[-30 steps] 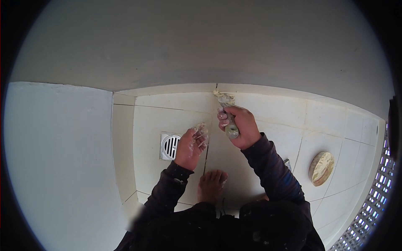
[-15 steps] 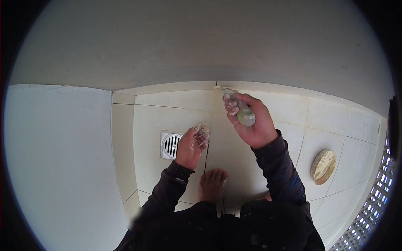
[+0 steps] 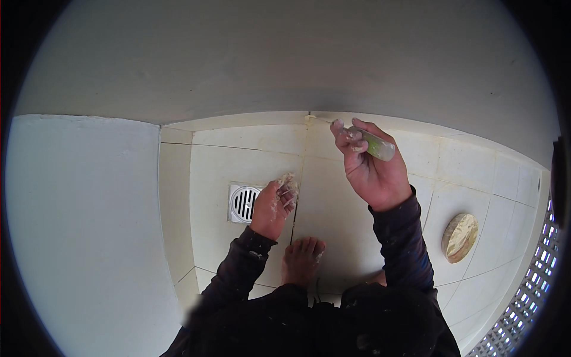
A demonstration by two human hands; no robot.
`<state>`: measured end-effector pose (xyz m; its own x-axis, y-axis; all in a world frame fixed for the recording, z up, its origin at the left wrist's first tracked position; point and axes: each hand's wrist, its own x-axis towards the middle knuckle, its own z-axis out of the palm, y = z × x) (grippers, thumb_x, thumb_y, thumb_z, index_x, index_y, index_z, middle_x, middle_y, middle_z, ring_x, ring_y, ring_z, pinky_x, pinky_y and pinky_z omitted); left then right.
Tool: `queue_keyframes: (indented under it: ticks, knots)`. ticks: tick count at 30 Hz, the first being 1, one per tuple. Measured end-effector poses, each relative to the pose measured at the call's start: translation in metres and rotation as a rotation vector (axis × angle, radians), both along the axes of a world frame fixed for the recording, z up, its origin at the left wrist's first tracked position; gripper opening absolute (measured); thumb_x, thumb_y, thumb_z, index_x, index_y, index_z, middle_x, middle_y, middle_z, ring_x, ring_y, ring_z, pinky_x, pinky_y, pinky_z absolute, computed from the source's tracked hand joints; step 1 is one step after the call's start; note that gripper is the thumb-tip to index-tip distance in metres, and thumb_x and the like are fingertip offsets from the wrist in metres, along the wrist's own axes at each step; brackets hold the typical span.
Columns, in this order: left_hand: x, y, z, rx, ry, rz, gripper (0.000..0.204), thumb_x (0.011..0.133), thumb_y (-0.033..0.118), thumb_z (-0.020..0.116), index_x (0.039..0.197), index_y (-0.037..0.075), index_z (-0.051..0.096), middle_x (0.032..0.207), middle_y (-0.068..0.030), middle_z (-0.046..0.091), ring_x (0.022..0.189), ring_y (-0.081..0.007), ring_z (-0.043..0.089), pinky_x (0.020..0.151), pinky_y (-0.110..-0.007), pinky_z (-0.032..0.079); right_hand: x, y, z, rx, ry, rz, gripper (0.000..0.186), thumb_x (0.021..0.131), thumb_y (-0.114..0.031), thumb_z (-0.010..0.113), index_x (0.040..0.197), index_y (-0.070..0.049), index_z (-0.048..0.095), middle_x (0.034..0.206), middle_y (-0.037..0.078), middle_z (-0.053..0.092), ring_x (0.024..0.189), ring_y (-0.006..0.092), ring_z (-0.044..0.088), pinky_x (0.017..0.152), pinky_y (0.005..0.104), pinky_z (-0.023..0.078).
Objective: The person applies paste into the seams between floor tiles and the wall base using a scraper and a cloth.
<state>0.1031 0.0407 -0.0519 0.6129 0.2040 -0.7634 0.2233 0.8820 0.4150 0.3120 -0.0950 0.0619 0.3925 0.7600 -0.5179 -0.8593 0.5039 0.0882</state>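
Note:
My right hand (image 3: 375, 163) grips a putty knife (image 3: 380, 147) by its greenish, see-through handle. The thin blade points left, and its tip meets a dab of pale putty (image 3: 310, 119) at the tile joint along the foot of the wall. Beside the floor drain (image 3: 244, 203), my left hand (image 3: 275, 205) hovers above the tiles with curled fingers. A lump of pale putty (image 3: 286, 178) sits at those fingertips, and paste smears both hands.
A round, shallow container of pale putty (image 3: 460, 238) stands on the tiled floor (image 3: 333, 220) to the right. My bare foot (image 3: 302, 262) is near the middle. The grey wall (image 3: 285, 59) rises ahead, a white panel (image 3: 89, 226) on the left, a perforated screen (image 3: 529, 297) lower right.
My right hand has shifted right and turned the putty knife, so its blade now shows edge-on and its handle points right. The left hand has hardly moved.

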Motion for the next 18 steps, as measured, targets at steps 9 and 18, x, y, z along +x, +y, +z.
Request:
queue_keyframes:
  ticks: [9,18]
  knots:
    - [-0.003,0.003,0.000,0.012,0.014,0.011,0.036,0.104,0.029,0.049,0.132,0.010,0.061,0.114,-0.0002,0.065,0.101,-0.0150,0.060,0.086,-0.032,0.048,-0.037,-0.035,-0.037,-0.259,-0.160,0.192,0.023,0.102,-0.016,0.053,0.115,0.002,0.055,0.103,0.010,0.063,0.078,0.0135,0.057,0.059,0.0248,0.052]
    - [-0.005,0.001,0.002,0.002,-0.003,0.006,0.035,0.104,0.030,0.050,0.131,0.010,0.061,0.113,-0.0005,0.065,0.102,-0.0155,0.060,0.086,-0.033,0.049,-0.036,-0.002,-0.059,-0.521,-0.367,0.289,0.020,0.099,-0.012,0.052,0.110,0.004,0.056,0.095,0.009,0.060,0.074,0.0154,0.054,0.059,0.0290,0.048]
